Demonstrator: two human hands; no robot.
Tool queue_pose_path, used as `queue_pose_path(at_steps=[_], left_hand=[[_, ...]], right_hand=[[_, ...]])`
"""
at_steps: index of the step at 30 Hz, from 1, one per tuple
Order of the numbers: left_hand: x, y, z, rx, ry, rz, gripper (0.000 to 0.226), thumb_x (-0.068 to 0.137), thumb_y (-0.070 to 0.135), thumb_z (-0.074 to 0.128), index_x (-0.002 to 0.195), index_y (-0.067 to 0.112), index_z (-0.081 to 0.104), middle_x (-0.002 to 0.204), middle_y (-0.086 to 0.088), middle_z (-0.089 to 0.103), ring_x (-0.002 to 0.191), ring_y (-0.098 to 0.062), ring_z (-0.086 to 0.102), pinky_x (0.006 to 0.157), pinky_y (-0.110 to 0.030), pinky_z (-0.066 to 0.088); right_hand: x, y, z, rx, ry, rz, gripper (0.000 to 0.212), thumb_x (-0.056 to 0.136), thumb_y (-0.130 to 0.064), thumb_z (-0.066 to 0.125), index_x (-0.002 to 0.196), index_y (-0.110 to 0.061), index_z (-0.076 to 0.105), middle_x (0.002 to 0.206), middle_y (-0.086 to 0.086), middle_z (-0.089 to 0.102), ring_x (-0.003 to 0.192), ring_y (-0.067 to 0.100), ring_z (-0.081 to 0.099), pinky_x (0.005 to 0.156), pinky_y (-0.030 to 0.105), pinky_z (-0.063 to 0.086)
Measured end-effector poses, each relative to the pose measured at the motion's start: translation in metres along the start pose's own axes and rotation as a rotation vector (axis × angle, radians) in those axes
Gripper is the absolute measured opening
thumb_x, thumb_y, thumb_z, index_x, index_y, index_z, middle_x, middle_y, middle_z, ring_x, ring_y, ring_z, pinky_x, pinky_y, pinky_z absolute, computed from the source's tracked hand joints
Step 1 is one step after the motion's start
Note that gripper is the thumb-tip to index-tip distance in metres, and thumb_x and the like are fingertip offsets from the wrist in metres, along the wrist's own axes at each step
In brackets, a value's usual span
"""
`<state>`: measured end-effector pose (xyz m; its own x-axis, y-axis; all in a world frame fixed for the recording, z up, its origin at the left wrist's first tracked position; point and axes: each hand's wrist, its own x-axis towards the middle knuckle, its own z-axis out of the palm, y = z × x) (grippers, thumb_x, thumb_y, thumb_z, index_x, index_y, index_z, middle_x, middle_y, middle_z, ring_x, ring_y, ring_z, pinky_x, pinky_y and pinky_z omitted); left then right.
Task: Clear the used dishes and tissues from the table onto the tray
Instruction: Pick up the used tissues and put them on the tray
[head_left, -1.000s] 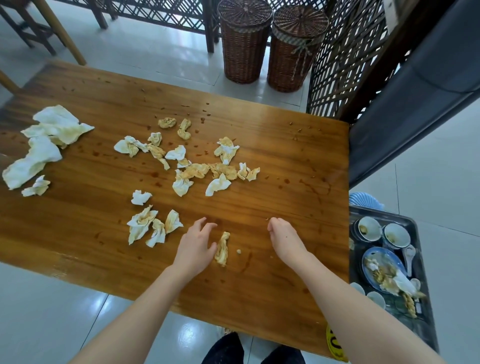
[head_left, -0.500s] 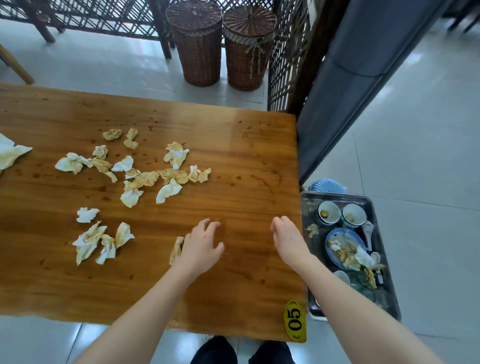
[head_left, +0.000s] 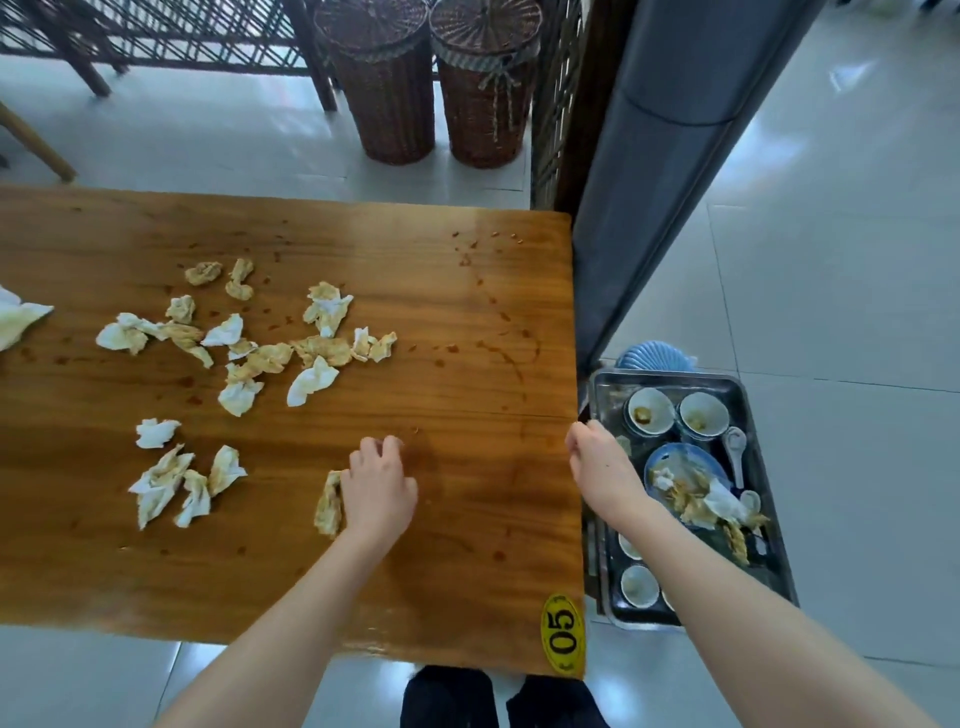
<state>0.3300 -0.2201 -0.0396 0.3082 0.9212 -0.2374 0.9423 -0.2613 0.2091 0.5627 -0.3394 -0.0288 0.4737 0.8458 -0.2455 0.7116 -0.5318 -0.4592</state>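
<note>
Tissues (head_left: 311, 382) litter the bench (head_left: 467, 312); left hand (head_left: 379, 488) curls on it beside one stained tissue (head_left: 328, 501), right hand (head_left: 600, 465) curls at its right edge. Can't tell if either grips anything.

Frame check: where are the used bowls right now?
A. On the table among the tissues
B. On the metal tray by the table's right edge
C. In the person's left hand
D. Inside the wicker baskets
B: the bowls sit on the tray beside the table, whose top shows crumpled tissues but no dishes.
</note>
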Motion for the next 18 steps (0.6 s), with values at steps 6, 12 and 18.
queue_pose_path(at_steps=[6,12,18], left_hand=[[-0.003,-0.050,-0.003,0.023,-0.054,-0.226,0.047,0.091,0.027,0.057,0.135,0.022,0.040,0.134,-0.010,0.041,0.125,-0.027,0.041,0.100,-0.042,0.040],[-0.003,-0.066,0.003,-0.128,-0.136,-0.217,0.043,0.093,0.029,0.057,0.132,0.022,0.039,0.133,-0.011,0.038,0.123,-0.029,0.043,0.098,-0.043,0.045],[-0.006,-0.070,0.008,-0.195,-0.125,-0.107,0.024,0.097,0.011,0.045,0.119,0.017,0.049,0.125,-0.013,0.039,0.109,-0.027,0.045,0.094,-0.037,0.048]], right_hand=[[0.006,-0.028,0.014,-0.008,-0.061,-0.083,0.015,0.093,0.000,0.043,0.088,-0.008,0.054,0.089,0.005,0.050,0.077,0.022,0.052,0.071,0.034,0.048],[0.009,-0.053,0.026,-0.059,-0.114,-0.149,0.015,0.093,0.001,0.043,0.091,-0.010,0.053,0.091,0.004,0.050,0.079,0.020,0.050,0.072,0.032,0.048],[0.006,-0.068,0.037,-0.095,-0.132,-0.193,0.016,0.094,-0.001,0.044,0.092,-0.014,0.053,0.090,0.001,0.050,0.078,0.016,0.051,0.073,0.031,0.051]])
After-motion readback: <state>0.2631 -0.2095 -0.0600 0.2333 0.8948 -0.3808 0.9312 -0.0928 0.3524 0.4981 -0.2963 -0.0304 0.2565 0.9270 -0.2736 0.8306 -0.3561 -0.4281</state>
